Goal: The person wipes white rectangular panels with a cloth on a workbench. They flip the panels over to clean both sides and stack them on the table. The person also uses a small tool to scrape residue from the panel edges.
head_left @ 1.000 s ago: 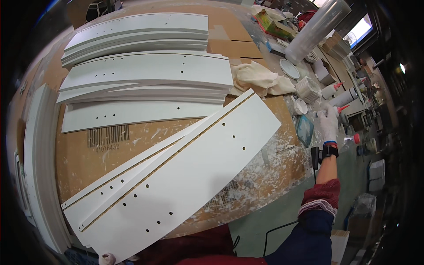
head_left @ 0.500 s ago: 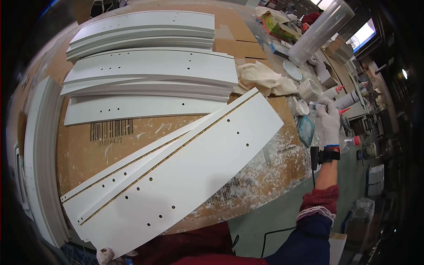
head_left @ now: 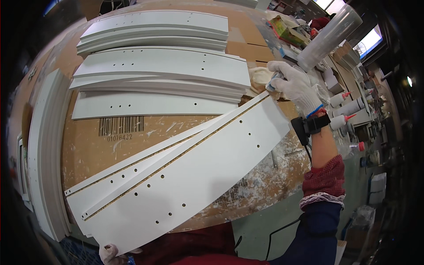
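Observation:
A long white panel with small drilled holes lies slantwise across the cardboard-covered table, showing a raw brown edge. A second narrow panel lies against its left side. My right hand, in a white glove with a black wrist strap, is closed on a small bottle-like thing at the panel's far end. My left hand, also gloved, curls at the panel's near corner and is mostly hidden.
Stacks of curved-looking white panels fill the far half of the table. More white boards stand along the left edge. A rag, a clear plastic tube and red-capped squeeze bottles crowd the right side.
My right hand has come in from the bottles at the right to the far end of the long panel, now holding a small bottle-like thing. The panel has barely shifted.

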Tool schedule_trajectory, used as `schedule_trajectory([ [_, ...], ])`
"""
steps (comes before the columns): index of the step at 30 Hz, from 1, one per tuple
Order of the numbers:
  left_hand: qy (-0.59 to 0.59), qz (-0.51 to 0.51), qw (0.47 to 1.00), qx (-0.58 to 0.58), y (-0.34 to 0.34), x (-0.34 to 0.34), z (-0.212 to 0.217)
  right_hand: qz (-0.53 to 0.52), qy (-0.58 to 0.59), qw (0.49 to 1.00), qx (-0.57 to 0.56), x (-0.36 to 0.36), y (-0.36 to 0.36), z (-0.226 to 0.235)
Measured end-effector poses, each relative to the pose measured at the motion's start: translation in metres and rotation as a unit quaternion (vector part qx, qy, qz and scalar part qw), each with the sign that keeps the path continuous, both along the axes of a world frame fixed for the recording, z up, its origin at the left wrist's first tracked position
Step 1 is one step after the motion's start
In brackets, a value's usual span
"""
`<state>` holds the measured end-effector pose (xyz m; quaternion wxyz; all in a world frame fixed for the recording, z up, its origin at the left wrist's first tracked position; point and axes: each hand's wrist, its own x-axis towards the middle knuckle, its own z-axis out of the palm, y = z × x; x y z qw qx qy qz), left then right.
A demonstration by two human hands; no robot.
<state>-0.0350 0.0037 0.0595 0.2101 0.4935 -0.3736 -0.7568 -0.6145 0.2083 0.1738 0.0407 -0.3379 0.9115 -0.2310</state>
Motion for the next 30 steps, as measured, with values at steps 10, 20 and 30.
schedule_trajectory([
  [10,-0.044,-0.029,0.998,-0.019,-0.009,0.041,-0.029,0.005,-0.055,0.998,-0.032,-0.012,0.002,-0.011],
  [20,-0.014,-0.056,0.998,-0.024,-0.014,0.055,-0.043,-0.011,0.034,0.999,0.005,-0.013,0.007,-0.017],
  [30,0.008,-0.026,0.999,-0.025,0.001,0.015,-0.018,-0.019,0.03,0.996,-0.076,-0.001,0.023,-0.007],
])
